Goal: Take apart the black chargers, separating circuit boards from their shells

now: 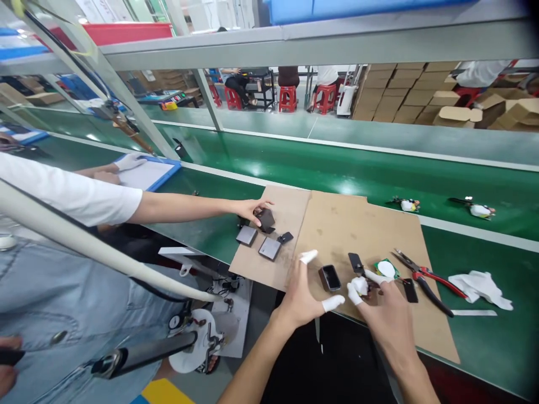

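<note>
My left hand is open, thumb and forefinger spread wide, white finger cots on the tips. Between those tips, on the cardboard sheet, stands a small open-topped black case, apparently untouched. My right hand, also in finger cots, is closed around a small white-wrapped part; its details are partly covered by the fingers. Just beyond lie a flat black piece and a green circuit board with a white disc. Another black piece rests right of that hand, near red-and-black pliers.
At left a co-worker's hand touches a dark box beside two grey boxes. A crumpled white cloth and metal strip lie at right. Wired white parts sit on the green belt. A pale hose crosses left.
</note>
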The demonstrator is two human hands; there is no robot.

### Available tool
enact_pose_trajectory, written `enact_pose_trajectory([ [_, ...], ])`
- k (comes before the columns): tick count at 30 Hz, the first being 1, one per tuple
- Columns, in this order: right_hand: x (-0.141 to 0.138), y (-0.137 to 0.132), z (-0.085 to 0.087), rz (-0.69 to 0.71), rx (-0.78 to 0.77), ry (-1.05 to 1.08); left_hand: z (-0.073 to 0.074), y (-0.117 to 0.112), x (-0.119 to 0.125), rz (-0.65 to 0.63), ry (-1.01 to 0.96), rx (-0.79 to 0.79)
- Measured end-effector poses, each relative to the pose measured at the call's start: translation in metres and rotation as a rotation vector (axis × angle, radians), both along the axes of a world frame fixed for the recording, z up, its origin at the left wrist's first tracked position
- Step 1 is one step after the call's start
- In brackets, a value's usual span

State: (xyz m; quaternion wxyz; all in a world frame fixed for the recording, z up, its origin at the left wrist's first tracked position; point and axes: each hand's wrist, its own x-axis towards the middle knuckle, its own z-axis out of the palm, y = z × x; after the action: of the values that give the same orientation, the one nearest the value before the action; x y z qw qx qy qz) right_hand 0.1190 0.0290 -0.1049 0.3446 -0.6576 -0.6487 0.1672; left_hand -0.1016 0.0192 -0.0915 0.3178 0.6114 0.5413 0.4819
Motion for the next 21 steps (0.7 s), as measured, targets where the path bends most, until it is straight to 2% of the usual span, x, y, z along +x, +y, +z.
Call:
enact_pose_trajectory([
  [2, -0.007, 0.003, -0.009, -0.04, 0.069, -0.13, 0.005, 0.003, -0.019, 0.224, 0.054, 0.078],
  [4, -0.011, 0.005, -0.019, -0.041, 0.14, -0.192, 0.014, 0.014, -0.046, 0.481, 0.223, 0.094],
  [5, -0.012, 0.005, -0.023, -0.033, 0.168, -0.201, 0.019, 0.021, -0.062, 0.561, 0.365, 0.056],
  [6, -0.012, 0.006, -0.026, -0.023, 0.192, -0.197, 0.025, 0.03, -0.079, 0.566, 0.444, 0.03],
  [10, -0.009, 0.007, -0.031, 0.017, 0.231, -0.161, 0.049, 0.071, -0.139, 0.392, 0.652, -0.075],
  [13, -0.008, 0.008, -0.032, 0.024, 0.24, -0.155, 0.061, 0.101, -0.167, 0.252, 0.804, -0.196],
  [17, -0.009, 0.01, -0.04, 0.024, 0.276, -0.118, 0.07, 0.13, -0.181, 0.078, 0.96, -0.347],
  [21, -0.005, 0.018, -0.066, 0.035, 0.369, -0.088, 0.078, 0.146, -0.178, -0.004, 1.054, -0.425],
])
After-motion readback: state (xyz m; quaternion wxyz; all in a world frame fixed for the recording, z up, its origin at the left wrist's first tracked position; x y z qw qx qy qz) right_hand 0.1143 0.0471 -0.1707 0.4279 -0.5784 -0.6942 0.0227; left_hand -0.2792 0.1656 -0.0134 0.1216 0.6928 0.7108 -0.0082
